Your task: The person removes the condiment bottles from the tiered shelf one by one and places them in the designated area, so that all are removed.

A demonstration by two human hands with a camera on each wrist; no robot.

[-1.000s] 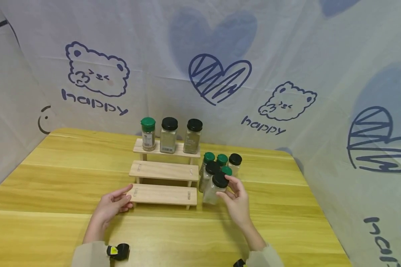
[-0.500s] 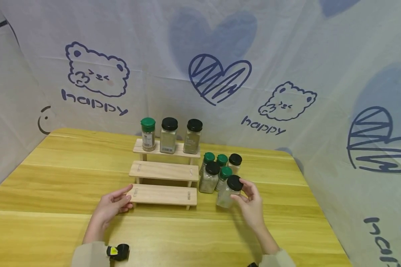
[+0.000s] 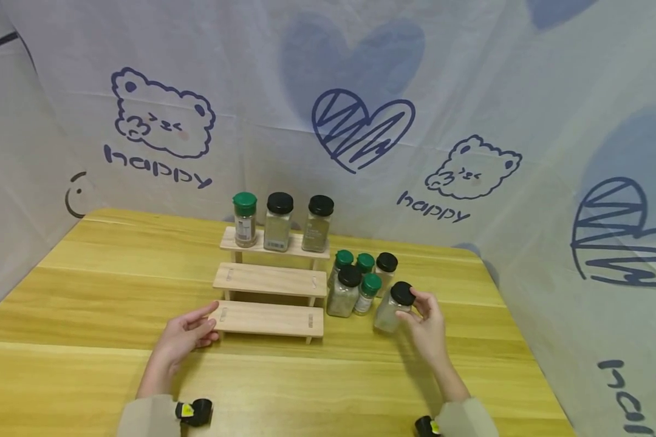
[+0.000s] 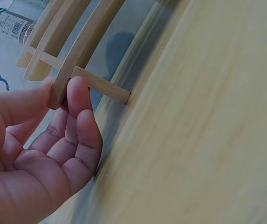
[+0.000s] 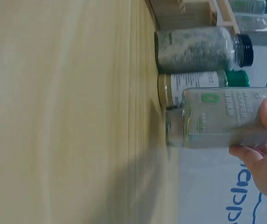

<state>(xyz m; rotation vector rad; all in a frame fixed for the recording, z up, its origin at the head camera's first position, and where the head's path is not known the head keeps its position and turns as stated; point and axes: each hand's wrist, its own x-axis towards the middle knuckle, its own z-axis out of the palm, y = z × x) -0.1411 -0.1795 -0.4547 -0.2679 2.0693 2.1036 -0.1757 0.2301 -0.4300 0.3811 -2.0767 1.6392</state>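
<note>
My right hand holds a square glass spice jar with a black lid, fingers and thumb near its top. The jar tilts slightly and, in the right wrist view, its base appears off the tabletop. Pale powder fills much of this jar. My left hand pinches the left end of the lowest step of a three-tier wooden rack. In the left wrist view the thumb lies on one face of the board, with curled fingers under it near a round leg.
Three spice jars stand on the rack's top tier, one green-lidded and two black-lidded. Right of the rack, several more jars with green or black lids stand close together. A printed cloth hangs behind the wooden table.
My right hand has carried the black-lidded jar rightward, away from the cluster beside the rack, uncovering a green-lidded jar. My left hand has stayed on the lowest step.
</note>
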